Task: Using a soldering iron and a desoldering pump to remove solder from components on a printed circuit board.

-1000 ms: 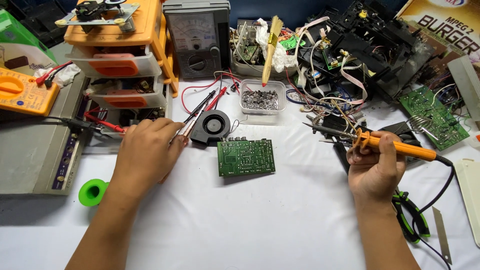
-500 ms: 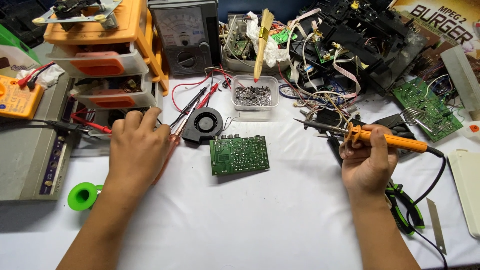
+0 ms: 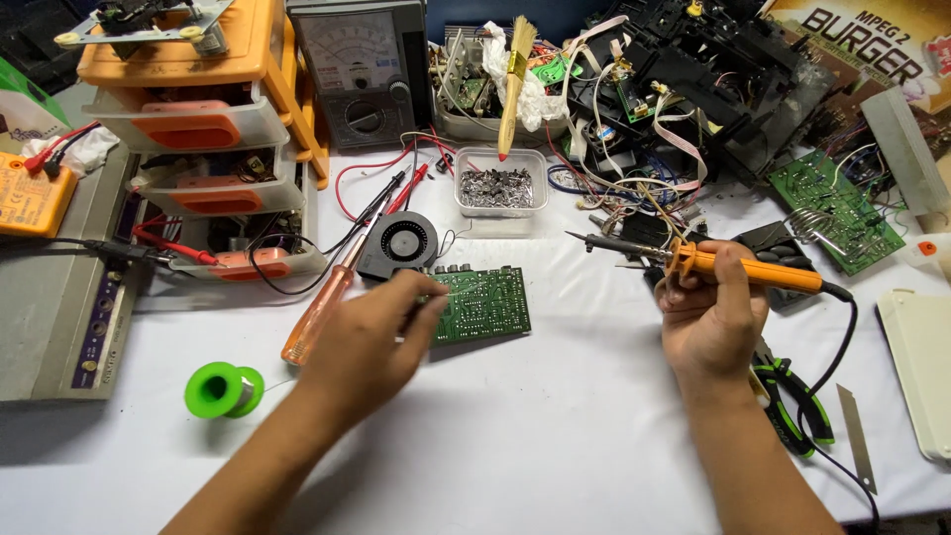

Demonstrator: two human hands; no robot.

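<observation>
Fingers (image 3: 421,297) of the left hand (image 3: 362,347) pinch the near-left edge of the green circuit board (image 3: 480,305), which lies flat on the white counter (image 3: 555,436); a fine strand of solder wire seems to run from them across the board, though it is too thin to be sure. Right of the board, the right hand (image 3: 708,327) is clenched round the orange handle of the soldering iron (image 3: 693,260), its dark tip pointing back toward the board and held above the counter, well apart from it.

Risk, as I judge it, lies mostly in that tip. It hangs just over loose ribbon cables and wires (image 3: 634,188) behind the board, and a small drop of the wrist could scorch them. The left fingers sit right on the board, so a hurried approach could burn them. The iron's black cord (image 3: 842,327) trails beside the green-handled pliers (image 3: 788,391) and could snag there, jerking the tip.

Left of the board lie an orange-handled screwdriver (image 3: 317,312) and a black blower fan (image 3: 399,243); the green solder spool (image 3: 223,389) sits farther left and could roll if the wire is tugged.
</observation>
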